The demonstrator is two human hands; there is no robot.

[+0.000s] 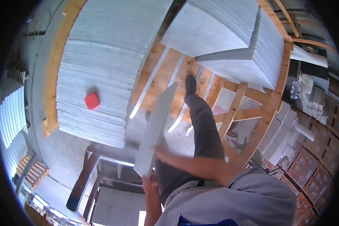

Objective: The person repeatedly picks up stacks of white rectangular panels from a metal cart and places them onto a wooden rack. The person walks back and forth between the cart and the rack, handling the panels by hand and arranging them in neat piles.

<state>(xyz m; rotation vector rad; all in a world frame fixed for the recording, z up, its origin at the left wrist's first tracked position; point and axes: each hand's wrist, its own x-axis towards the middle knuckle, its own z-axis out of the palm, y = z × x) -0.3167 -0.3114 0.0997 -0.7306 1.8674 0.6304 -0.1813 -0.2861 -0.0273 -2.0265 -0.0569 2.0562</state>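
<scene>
A flat pale grey slab (156,124) stands tilted on its edge in front of me. My left hand (150,184) is closed round its lower near corner. My right hand (166,156) is at the slab's right side, close to its near end. Motion smears its fingers, so whether they grip or only touch the slab cannot be made out. To the left of the slab, a long row of similar slabs (94,67) is packed tightly together. A small red object with rounded corners (92,101) lies on top of that row.
Ahead is a wooden crate (267,120) with a slatted floor, holding upright slabs (214,26). My right foot (191,84) is on its boards. A dark metal frame (84,177) stands at lower left, near a small pallet (32,171). Boxes on pallets (309,169) fill the right.
</scene>
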